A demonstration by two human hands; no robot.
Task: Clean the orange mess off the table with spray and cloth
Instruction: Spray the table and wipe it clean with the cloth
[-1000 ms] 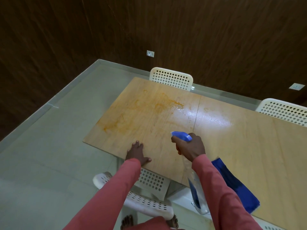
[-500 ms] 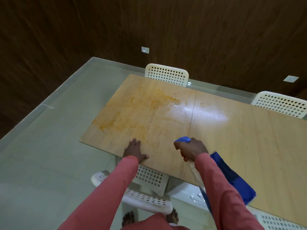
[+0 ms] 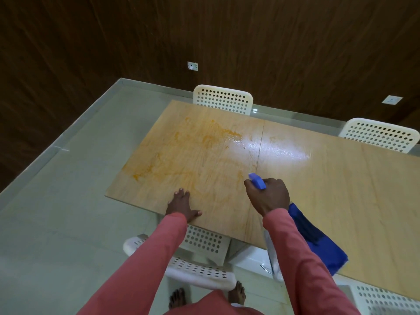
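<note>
Long pink-red sleeves (image 3: 145, 258) on both arms, feet (image 3: 237, 296) bare.

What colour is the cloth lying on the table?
Blue; the cloth shows best in the head view, beside the right sleeve.

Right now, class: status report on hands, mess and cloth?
Left hand flat on table. Right hand gripping spray bottle. Orange mess unwiped. Cloth idle; nothing blocking.

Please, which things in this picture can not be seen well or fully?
- Spray bottle: head view, right hand and sleeve cover most of it; liquid level unreadable.
- Blue cloth: head view, right sleeve hides its left part.
- Orange mess: head view, glare hides its right edge.
- Left hand: flat on the table, palm hidden.
</note>
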